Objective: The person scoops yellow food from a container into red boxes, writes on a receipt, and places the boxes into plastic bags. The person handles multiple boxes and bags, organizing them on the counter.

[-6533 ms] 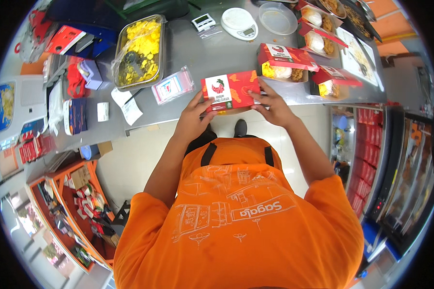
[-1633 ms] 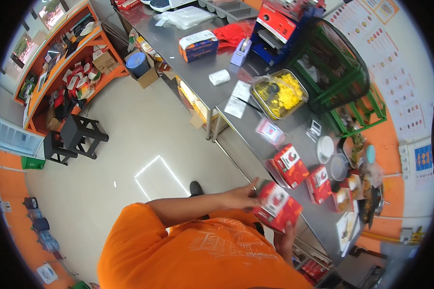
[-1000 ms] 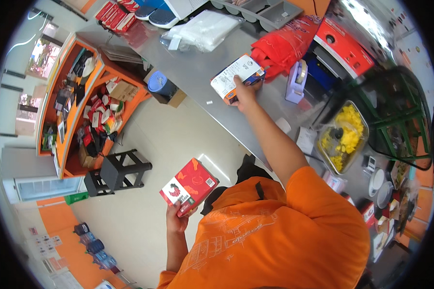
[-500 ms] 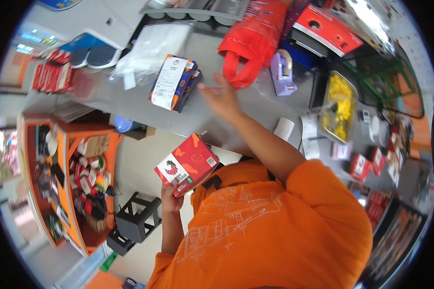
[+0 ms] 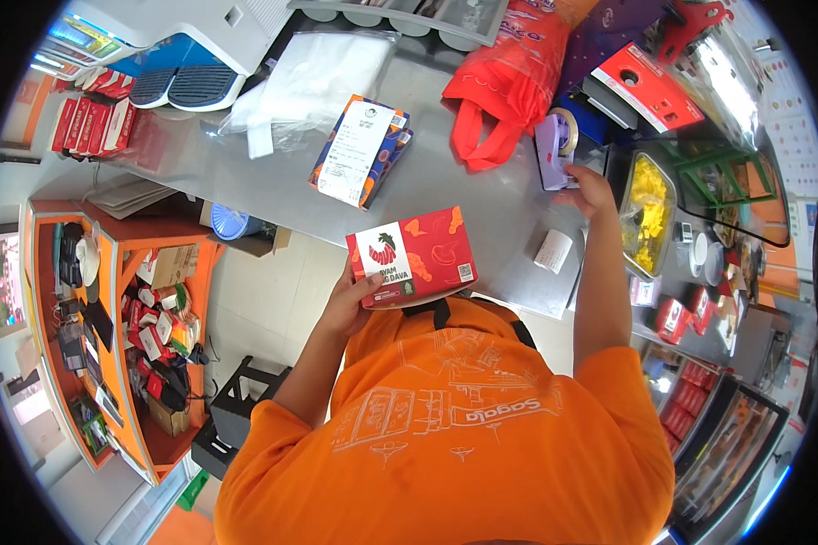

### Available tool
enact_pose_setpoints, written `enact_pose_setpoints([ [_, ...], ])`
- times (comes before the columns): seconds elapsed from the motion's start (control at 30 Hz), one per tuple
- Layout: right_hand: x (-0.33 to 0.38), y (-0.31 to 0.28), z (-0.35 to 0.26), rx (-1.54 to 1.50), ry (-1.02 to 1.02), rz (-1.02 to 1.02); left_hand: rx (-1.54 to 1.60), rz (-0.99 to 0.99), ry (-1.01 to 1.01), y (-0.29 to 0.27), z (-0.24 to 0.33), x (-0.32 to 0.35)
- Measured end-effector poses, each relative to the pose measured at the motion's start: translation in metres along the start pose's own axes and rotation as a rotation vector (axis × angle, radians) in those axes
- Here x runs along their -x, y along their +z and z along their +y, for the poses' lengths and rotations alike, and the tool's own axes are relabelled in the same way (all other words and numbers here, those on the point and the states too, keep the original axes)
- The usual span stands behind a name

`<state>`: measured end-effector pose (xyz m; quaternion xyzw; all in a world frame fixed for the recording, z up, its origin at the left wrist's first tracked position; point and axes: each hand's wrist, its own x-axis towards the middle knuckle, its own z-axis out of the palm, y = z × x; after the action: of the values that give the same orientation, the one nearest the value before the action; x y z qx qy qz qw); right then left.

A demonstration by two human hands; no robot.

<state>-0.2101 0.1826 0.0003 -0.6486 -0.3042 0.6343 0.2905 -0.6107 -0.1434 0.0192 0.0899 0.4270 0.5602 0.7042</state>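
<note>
My left hand point(image 5: 344, 300) grips a red cardboard food box point(image 5: 427, 243) by its left corner, holding it in front of my body near the counter's front edge. Over at the right, my right hand point(image 5: 591, 193) has its fingers and thumb closed around the near end of a lilac tape dispenser point(image 5: 549, 154), which carries a roll of tape point(image 5: 568, 130). Whether a strip of tape is between the fingertips is too small to tell. On the counter lies a dark blue and orange box point(image 5: 386, 173) with a white receipt point(image 5: 354, 153) on top.
A red carrier bag point(image 5: 495, 100) and clear plastic bags point(image 5: 314, 82) lie at the back of the metal counter point(image 5: 245, 195). To the right are a paper roll point(image 5: 553, 251) and a tray of yellow packets point(image 5: 645, 209). An orange shelf point(image 5: 118, 318) stands at left.
My right hand has moved right, from open beside the receipt-topped box to the tape dispenser, and its fingers have closed. The red box in my left hand has turned more level and shifted right.
</note>
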Motion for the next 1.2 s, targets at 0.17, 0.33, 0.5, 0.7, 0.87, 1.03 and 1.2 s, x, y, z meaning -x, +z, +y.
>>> enact_pose_setpoints([
  [0.17,-0.005,-0.018,0.036,-0.324,-0.181,-0.011,-0.039,-0.028,-0.040,0.010,-0.006,-0.019],
  [0.33,0.019,0.013,0.067,-0.632,-0.397,-0.125,-0.056,-0.036,-0.085,0.024,0.003,-0.034],
  [0.5,0.004,0.023,0.093,-0.537,-0.414,-0.003,0.063,-0.014,-0.100,0.055,0.012,-0.056],
  [0.7,-0.009,0.031,0.078,-0.135,-0.399,0.355,0.341,-0.004,-0.091,0.098,0.023,-0.079],
  [0.87,0.099,0.070,0.039,-0.067,-0.626,0.218,0.252,-0.030,-0.025,0.106,0.022,-0.089],
  [1.03,0.182,0.131,0.016,-0.133,-0.395,-0.290,-0.001,-0.015,0.318,0.107,0.004,-0.108],
  [1.2,0.135,0.158,0.032,0.125,-0.113,-0.212,-0.201,0.057,0.494,0.079,-0.024,-0.135],
])
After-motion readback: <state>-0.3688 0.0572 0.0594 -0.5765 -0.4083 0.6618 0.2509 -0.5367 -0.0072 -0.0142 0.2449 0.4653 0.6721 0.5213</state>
